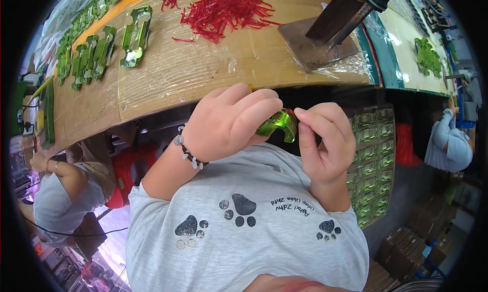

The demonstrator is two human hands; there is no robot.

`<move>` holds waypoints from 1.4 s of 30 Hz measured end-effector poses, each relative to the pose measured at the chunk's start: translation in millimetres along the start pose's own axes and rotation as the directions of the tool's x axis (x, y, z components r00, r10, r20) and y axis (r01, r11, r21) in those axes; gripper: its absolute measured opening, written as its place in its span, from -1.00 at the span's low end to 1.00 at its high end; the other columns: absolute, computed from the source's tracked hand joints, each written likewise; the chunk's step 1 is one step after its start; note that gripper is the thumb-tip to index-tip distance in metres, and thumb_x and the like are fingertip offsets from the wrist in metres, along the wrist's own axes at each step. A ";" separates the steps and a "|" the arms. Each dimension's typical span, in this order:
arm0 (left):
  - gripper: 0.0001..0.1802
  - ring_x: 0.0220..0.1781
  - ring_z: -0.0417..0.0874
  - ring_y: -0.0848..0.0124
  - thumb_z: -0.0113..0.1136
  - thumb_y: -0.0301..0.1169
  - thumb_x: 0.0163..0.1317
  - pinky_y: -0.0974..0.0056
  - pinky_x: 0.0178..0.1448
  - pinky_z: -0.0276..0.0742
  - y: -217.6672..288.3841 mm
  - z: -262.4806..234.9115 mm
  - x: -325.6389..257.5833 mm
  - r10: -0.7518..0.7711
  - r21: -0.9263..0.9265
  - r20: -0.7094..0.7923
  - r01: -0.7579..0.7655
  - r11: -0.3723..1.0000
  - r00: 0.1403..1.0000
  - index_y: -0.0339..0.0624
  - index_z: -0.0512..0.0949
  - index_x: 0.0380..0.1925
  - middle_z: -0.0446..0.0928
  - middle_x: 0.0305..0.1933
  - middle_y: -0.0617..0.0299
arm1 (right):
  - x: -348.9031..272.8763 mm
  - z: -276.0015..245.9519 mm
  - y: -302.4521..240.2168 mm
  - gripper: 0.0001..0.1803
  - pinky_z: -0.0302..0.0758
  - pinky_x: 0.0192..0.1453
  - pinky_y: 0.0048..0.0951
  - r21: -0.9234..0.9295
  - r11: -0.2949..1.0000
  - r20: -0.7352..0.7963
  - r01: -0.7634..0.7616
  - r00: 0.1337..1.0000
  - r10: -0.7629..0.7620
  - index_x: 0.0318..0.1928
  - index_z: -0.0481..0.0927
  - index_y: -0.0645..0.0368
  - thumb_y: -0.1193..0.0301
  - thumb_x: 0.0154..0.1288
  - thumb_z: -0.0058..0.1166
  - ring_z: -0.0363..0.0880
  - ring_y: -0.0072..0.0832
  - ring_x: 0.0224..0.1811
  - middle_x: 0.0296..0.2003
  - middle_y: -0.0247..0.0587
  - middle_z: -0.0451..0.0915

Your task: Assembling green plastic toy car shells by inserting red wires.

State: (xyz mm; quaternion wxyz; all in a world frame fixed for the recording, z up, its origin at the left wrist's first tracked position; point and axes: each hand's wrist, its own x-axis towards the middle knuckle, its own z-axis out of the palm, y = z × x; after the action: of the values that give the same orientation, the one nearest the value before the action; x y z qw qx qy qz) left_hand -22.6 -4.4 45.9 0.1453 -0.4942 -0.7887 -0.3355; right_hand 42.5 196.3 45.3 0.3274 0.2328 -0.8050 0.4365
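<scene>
In front of my chest, just off the table's near edge, my left hand [234,119] is closed around a shiny green curved plastic part [279,125]. A small red bit [289,112] shows on the upper edge of that part. Right beside it, the thumb and index finger of my right hand [328,139] are pinched together, the fingertips at the red bit. Whatever lies between those fingertips is too small to make out. Ahead on the table sits a loose pile of thin red strips [221,12].
Several green plastic parts [136,36] stand in rows at the table's [157,63] left. A metal plate with an upright post [330,45] is at the right. A tray of green parts [373,159] lies beyond my right arm. Co-workers sit left [71,190] and right [446,144].
</scene>
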 end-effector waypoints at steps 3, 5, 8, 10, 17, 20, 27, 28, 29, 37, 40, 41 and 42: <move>-0.30 -0.29 0.61 0.17 0.55 -0.40 -0.32 0.17 -0.29 0.53 -1.0 -2.3 4.9 0.048 0.104 0.090 -0.057 0.993 0.995 -0.15 0.41 -0.09 0.62 -0.09 0.12 | 5.1 -0.2 -5.7 -0.68 0.41 -0.41 -0.52 0.045 0.978 0.021 -0.205 0.979 0.205 -0.18 0.63 0.34 0.82 0.00 0.14 0.49 -0.41 -0.44 -0.38 -0.16 0.54; -0.33 -0.27 0.62 0.17 0.57 -0.40 -0.30 0.18 -0.27 0.55 2.3 -5.3 6.4 0.061 0.086 0.118 -0.072 0.994 0.991 -0.16 0.44 -0.12 0.62 -0.10 0.12 | 0.9 -2.4 -8.6 -0.70 0.43 -0.34 -0.55 0.088 0.948 0.038 -0.305 0.952 0.302 -0.21 0.62 0.33 0.84 0.01 0.12 0.49 -0.46 -0.38 -0.33 -0.15 0.54; -0.38 -0.24 0.63 0.16 0.58 -0.40 -0.26 0.20 -0.21 0.58 7.4 2.7 5.3 0.022 -0.145 0.105 -0.006 0.989 0.994 -0.20 0.48 -0.14 0.60 -0.13 0.11 | -5.2 -1.8 -8.0 -0.73 0.45 -0.19 -0.59 0.322 0.864 -0.094 -0.387 0.895 0.436 -0.16 0.57 0.33 0.82 0.14 0.11 0.48 -0.54 -0.25 -0.21 -0.17 0.50; -0.37 -0.20 0.65 0.18 0.57 -0.42 -0.18 0.25 -0.11 0.59 11.6 8.8 5.4 -0.065 -0.467 0.135 0.122 0.876 0.989 -0.24 0.46 -0.07 0.59 -0.16 0.08 | -8.5 -0.2 -1.9 -0.73 0.46 -0.19 -0.59 0.438 0.830 -0.078 -0.346 0.905 0.418 -0.14 0.54 0.32 0.81 0.16 0.11 0.51 -0.51 -0.24 -0.20 -0.16 0.50; -0.37 -0.19 0.68 0.19 0.53 -0.30 -0.12 0.26 -0.16 0.60 19.7 15.0 8.6 -0.187 -0.645 0.157 0.244 0.724 0.970 -0.16 0.47 -0.01 0.58 -0.18 0.14 | -9.4 2.1 -2.7 -0.71 0.62 -0.07 -0.47 0.577 0.806 -0.150 -0.128 0.954 0.259 -0.11 0.44 0.29 0.79 0.20 0.13 0.65 -0.32 -0.13 -0.14 0.02 0.57; -0.31 -0.20 0.69 0.25 0.54 -0.31 -0.10 0.27 -0.16 0.62 19.3 13.0 4.5 -0.212 -0.629 0.165 0.269 0.729 0.963 -0.18 0.42 0.05 0.57 -0.15 0.13 | -8.8 0.0 1.8 -0.72 0.65 -0.04 -0.37 0.511 0.858 -0.153 -0.056 0.976 0.155 -0.12 0.48 0.30 0.80 0.18 0.13 0.67 -0.23 -0.10 -0.15 0.07 0.60; -0.20 -0.15 0.67 0.33 0.55 -0.44 -0.12 0.25 -0.09 0.64 13.1 22.3 1.2 -0.180 -0.737 0.103 0.196 0.646 0.978 -0.19 0.31 0.14 0.51 0.00 0.12 | -4.2 -3.6 8.4 -0.81 0.66 -0.17 -0.29 0.305 0.947 -0.099 0.101 0.992 -0.074 -0.17 0.53 0.34 0.72 0.19 0.13 0.68 -0.11 -0.17 -0.19 0.12 0.63; -0.20 -0.11 0.64 0.37 0.54 -0.47 -0.11 0.27 -0.06 0.61 12.2 23.2 1.6 -0.175 -0.748 0.094 0.185 0.638 0.980 -0.19 0.30 0.15 0.51 0.00 0.13 | -3.2 -4.5 8.4 -0.81 0.66 -0.17 -0.29 0.307 0.947 -0.098 0.100 0.992 -0.073 -0.17 0.53 0.34 0.72 0.19 0.13 0.68 -0.11 -0.17 -0.19 0.12 0.63; -0.19 -0.06 0.62 0.40 0.53 -0.49 -0.10 0.30 -0.03 0.59 11.9 23.9 1.4 -0.170 -0.758 0.084 0.174 0.629 0.982 -0.19 0.28 0.16 0.50 0.00 0.14 | -2.5 -5.7 8.5 -0.82 0.65 -0.17 -0.29 0.289 0.954 -0.066 0.077 0.996 -0.060 -0.18 0.53 0.33 0.69 0.20 0.16 0.68 -0.10 -0.17 -0.21 0.11 0.63; -0.17 -0.01 0.51 0.46 0.50 -0.51 -0.05 0.36 0.03 0.48 10.4 33.0 5.1 -0.191 -0.846 0.195 0.263 0.463 0.962 -0.18 0.20 0.19 0.45 -0.07 0.22 | -15.4 0.9 8.0 -0.76 0.54 -0.03 -0.35 0.363 0.929 -0.036 -0.069 0.995 0.088 -0.18 0.51 0.28 0.39 0.30 0.24 0.58 -0.27 -0.12 -0.09 0.01 0.55; -0.18 0.03 0.45 0.50 0.49 -0.45 0.00 0.38 0.09 0.44 8.1 38.1 7.0 -0.225 -0.829 0.339 0.403 0.387 0.913 -0.18 0.18 0.21 0.43 -0.05 0.24 | -28.0 3.2 10.9 -0.77 0.33 0.12 -0.47 0.871 0.313 0.176 -0.379 0.834 0.522 -0.22 0.50 0.16 0.31 0.33 0.24 0.38 -0.54 -0.04 0.02 -0.24 0.36; -0.18 0.03 0.45 0.50 0.49 -0.45 0.00 0.38 0.09 0.44 8.4 37.5 9.2 -0.221 -0.830 0.341 0.403 0.385 0.914 -0.18 0.18 0.21 0.43 -0.05 0.24 | -26.9 1.1 10.2 -0.78 0.32 0.11 -0.46 0.907 0.136 0.256 -0.399 0.777 0.575 -0.24 0.49 0.15 0.31 0.33 0.24 0.36 -0.56 -0.02 0.01 -0.25 0.37; -0.17 0.04 0.44 0.50 0.49 -0.44 0.00 0.38 0.10 0.44 8.9 35.5 13.1 -0.243 -0.820 0.450 0.506 0.268 0.859 -0.18 0.18 0.22 0.42 -0.03 0.23 | -30.4 0.1 12.6 -0.74 0.32 0.10 -0.46 0.887 0.198 0.236 -0.417 0.779 0.581 -0.20 0.47 0.14 0.29 0.31 0.26 0.35 -0.55 0.00 0.04 -0.24 0.35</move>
State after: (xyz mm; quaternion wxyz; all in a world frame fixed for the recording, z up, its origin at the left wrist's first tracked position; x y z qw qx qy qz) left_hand -17.3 31.0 30.6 -0.3333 -0.3223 -0.5691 -0.6790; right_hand 54.7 205.4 16.1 0.0449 0.0637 -0.4332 0.8979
